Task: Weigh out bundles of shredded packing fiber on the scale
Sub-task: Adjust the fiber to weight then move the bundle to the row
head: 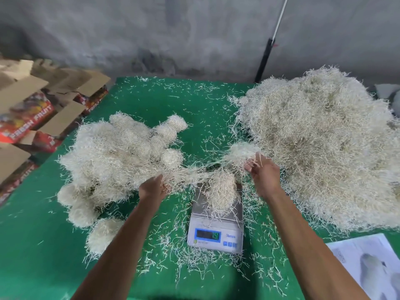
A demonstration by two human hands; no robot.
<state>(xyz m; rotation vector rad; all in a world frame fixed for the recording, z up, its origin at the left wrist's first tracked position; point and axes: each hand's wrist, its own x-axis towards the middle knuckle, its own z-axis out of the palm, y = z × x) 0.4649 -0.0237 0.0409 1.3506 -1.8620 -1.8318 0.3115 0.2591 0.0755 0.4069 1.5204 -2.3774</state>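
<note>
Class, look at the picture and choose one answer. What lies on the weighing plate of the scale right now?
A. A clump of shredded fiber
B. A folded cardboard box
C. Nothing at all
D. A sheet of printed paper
A: a pale clump of shredded fiber sits on the metal plate of the scale, above its lit display, while the left hand and right hand stretch more strands over it.

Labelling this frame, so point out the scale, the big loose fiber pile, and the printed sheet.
scale [213, 239], head view, front panel by the display.
big loose fiber pile [324, 144], head view, middle of the heap.
printed sheet [355, 252], head view, upper white part.
</note>
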